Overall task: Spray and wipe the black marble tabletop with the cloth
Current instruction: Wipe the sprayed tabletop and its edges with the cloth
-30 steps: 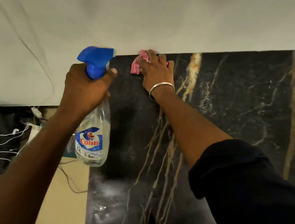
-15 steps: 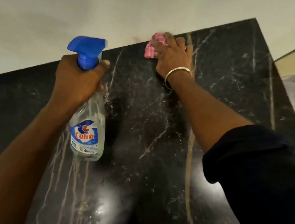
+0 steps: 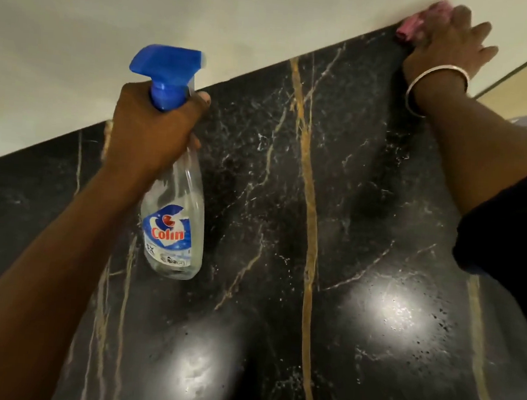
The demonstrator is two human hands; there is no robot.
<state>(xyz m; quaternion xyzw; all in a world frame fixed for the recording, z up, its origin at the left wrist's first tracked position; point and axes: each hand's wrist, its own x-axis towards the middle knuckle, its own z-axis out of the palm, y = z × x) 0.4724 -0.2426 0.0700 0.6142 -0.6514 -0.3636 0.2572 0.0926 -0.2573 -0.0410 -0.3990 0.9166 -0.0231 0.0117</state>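
Left hand [image 3: 154, 128] grips the bottle [image 3: 175, 221] by its neck, arm outstretched above the desk [image 3: 352, 175]. Right hand [image 3: 448, 40], fingers spread flat, presses the pink cloth [image 3: 411, 25] against the desk's far edge. Bottle label reads "Colin".

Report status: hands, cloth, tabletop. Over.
Left hand grips bottle over the tabletop. Right hand presses cloth at far corner, against wall. Spray droplets on near side.
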